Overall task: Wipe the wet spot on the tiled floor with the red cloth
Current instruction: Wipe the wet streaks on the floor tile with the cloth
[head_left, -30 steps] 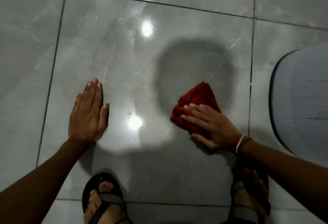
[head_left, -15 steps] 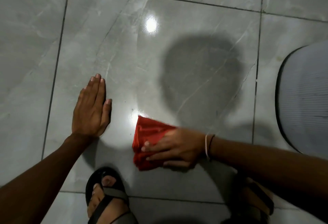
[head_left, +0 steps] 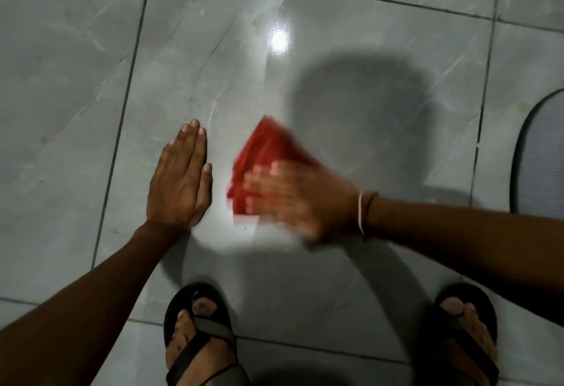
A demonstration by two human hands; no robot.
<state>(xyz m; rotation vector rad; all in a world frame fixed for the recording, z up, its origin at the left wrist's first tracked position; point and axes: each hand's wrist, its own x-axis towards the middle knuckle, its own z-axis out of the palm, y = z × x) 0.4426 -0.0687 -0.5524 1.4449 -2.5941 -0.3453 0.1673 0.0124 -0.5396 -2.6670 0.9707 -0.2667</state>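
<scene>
Pressing the red cloth (head_left: 268, 159) flat on the tiled floor (head_left: 76, 110) under spread fingers, the right hand (head_left: 302, 199) was the grip doing the wiping, cloth poking far-left, while the left hand (head_left: 180, 184) lay flat, empty, just beside it.

Glossy grey marble-look floor tiles (head_left: 76, 110), red cloth (head_left: 265, 156) blurred, possibly soft weave
</scene>
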